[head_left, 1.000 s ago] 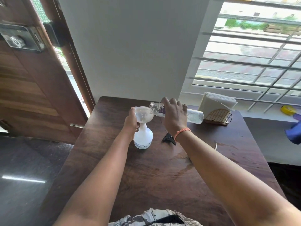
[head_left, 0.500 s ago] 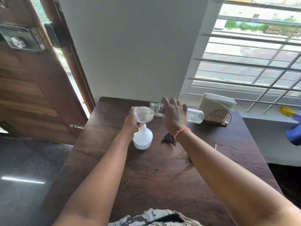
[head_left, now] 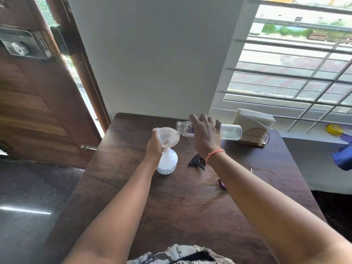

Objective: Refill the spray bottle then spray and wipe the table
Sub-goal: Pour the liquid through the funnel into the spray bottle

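A white spray bottle [head_left: 168,162] without its head stands on the dark wooden table [head_left: 182,206]. A clear funnel [head_left: 168,138] sits in its neck, and my left hand [head_left: 154,147] holds the funnel's rim. My right hand [head_left: 205,136] grips a clear water bottle [head_left: 229,132] with a purple label, tipped almost level, its open mouth over the funnel. The black spray head [head_left: 197,161] lies on the table just right of the spray bottle. A purple item [head_left: 222,184] peeks out from under my right forearm.
A gold wire holder [head_left: 254,137] with white napkins [head_left: 251,120] stands at the table's back right corner. A wooden door [head_left: 34,103] is open at the left. A barred window [head_left: 297,73] and sill with a yellow object [head_left: 334,129] lie to the right.
Both hands hold nearly the same pose. The water bottle stays tipped over the funnel, with only a slight shift of the view.
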Demonstrator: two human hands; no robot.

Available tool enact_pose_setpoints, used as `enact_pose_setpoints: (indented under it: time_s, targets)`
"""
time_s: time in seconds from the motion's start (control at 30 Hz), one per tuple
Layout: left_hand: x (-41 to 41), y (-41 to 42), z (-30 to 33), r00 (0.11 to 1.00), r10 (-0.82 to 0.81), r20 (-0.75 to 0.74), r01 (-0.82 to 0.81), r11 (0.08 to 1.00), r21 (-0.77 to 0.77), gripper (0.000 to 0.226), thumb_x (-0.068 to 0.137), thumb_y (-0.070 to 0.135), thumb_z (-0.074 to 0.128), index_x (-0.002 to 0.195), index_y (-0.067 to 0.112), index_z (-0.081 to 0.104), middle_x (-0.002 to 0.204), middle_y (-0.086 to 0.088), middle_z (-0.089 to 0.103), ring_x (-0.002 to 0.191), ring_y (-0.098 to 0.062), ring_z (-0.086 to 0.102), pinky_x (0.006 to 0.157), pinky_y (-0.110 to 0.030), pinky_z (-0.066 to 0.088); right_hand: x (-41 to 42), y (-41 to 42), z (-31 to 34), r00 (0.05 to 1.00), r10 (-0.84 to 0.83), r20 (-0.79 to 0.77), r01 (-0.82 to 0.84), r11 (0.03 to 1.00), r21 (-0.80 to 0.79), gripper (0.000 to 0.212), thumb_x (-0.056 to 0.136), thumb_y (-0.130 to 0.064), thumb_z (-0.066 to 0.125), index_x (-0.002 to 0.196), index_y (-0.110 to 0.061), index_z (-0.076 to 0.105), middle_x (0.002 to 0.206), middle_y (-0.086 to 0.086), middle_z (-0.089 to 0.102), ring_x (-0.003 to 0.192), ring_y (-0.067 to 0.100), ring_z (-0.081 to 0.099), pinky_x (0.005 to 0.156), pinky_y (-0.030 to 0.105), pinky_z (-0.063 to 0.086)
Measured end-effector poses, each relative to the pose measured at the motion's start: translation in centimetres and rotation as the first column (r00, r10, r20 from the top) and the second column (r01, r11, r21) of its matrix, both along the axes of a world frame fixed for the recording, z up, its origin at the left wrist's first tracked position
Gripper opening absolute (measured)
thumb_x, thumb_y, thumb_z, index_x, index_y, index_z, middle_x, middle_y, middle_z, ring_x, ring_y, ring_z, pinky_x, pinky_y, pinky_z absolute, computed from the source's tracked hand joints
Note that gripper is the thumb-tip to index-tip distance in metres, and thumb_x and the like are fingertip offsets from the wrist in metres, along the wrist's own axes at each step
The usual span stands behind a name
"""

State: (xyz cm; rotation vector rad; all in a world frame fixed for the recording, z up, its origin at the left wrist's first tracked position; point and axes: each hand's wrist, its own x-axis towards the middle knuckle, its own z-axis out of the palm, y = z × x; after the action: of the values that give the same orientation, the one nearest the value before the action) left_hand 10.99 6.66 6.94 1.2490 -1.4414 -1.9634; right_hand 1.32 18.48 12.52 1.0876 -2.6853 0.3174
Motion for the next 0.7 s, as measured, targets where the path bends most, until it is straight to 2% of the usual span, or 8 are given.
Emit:
enact_pose_setpoints:
  time_s: [0.1,0.17,0.43,0.7]
  targets:
    - [-0.1,0.9,-0.5,0.997,0.058,-0.054,-0.059,0.998,-0.022,0.061,0.095,0.061,0.028,0.126,0.019,0.059,0.121,-0.005,0.065,0.107,-0.024,0.061,0.097,-0.038,0.046,0.2,0.3,0.7,1.000,-0.003,0.003,0.003,1.000,0.008,0.050,0.076,0.004,0.049,0.117,-0.024,0.048,0.108,0.008,0.049,0.104,0.032,0.048,0.107,0.049,0.022]
    - [-0.1,1.4,-0.6,0.992,0.092,-0.090,-0.094,0.995,-0.022,0.062,0.091,0.063,0.028,0.124,0.022,0.061,0.122,-0.005,0.065,0.114,-0.024,0.060,0.107,-0.044,0.044,0.3,0.4,0.9,1.000,0.002,-0.011,-0.001,1.000,0.011,0.051,0.075,0.004,0.050,0.117,-0.025,0.048,0.108,0.008,0.050,0.105,0.032,0.048,0.106,0.049,0.023]
    - [-0.3,1.7,-0.7,0.984,0.145,-0.105,-0.143,0.989,0.020,0.078,0.070,0.075,0.026,0.123,0.030,0.061,0.122,-0.001,0.065,0.113,-0.022,0.060,0.107,-0.044,0.043,0.3,0.5,0.7,0.999,0.021,-0.037,-0.021,0.999,0.025,0.051,0.076,0.003,0.052,0.120,-0.024,0.049,0.110,0.008,0.051,0.106,0.033,0.048,0.107,0.052,0.023]
    - [-0.5,1.8,-0.1,0.984,0.163,-0.068,-0.162,0.987,0.022,0.078,0.071,0.071,0.024,0.122,0.026,0.061,0.122,-0.004,0.065,0.113,-0.025,0.059,0.106,-0.045,0.043,0.3,0.5,0.8,0.999,0.025,-0.043,-0.024,0.999,0.026,0.052,0.075,0.004,0.053,0.118,-0.025,0.049,0.109,0.007,0.051,0.106,0.032,0.048,0.108,0.052,0.023]
